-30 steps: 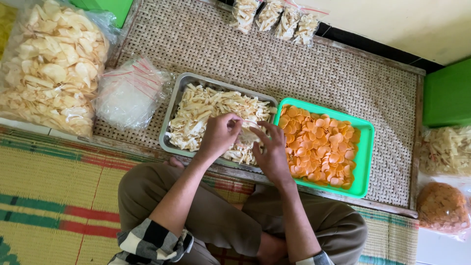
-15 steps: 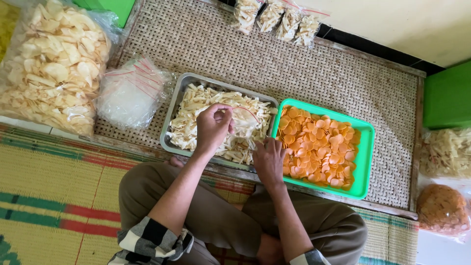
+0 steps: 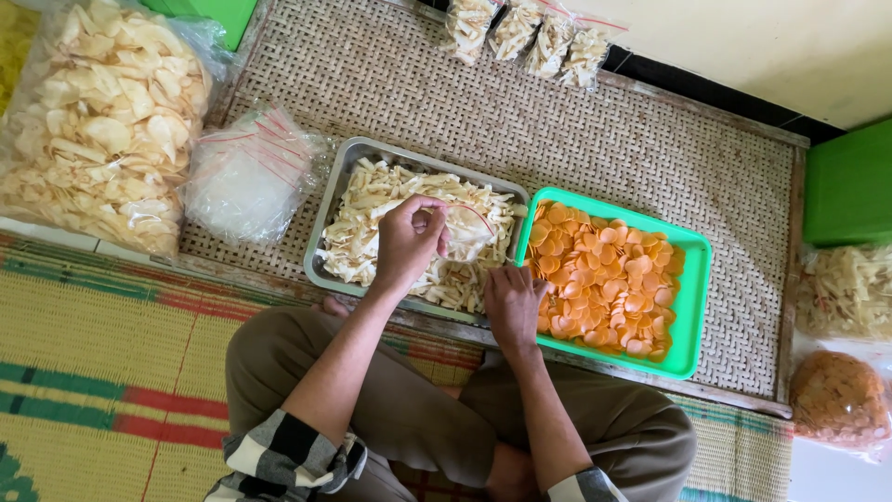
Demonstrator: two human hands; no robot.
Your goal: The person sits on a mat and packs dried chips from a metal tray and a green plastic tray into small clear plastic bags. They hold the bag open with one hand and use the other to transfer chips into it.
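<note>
My left hand [image 3: 406, 244] holds a small clear plastic bag [image 3: 467, 231] open over the metal tray [image 3: 327, 218], which is full of pale stick-shaped crackers [image 3: 372, 209]. The bag has a few pale sticks inside. My right hand [image 3: 512, 305] rests palm down at the seam between the metal tray and the green plastic tray [image 3: 692, 307], its fingers among the pale sticks near the tray's near right corner. The green tray holds round orange crackers [image 3: 604, 274].
A big clear bag of pale chips [image 3: 93, 121] lies at the left, with a stack of empty small bags [image 3: 246, 177] beside it. Filled small packets [image 3: 525, 37] line the far edge of the woven mat [image 3: 604, 139]. More bagged crackers [image 3: 846, 288] and green boxes [image 3: 850, 181] sit at the right.
My right hand has dropped from the bag down to the near edge between the two trays. My left hand has lifted the small bag slightly toward the middle of the metal tray.
</note>
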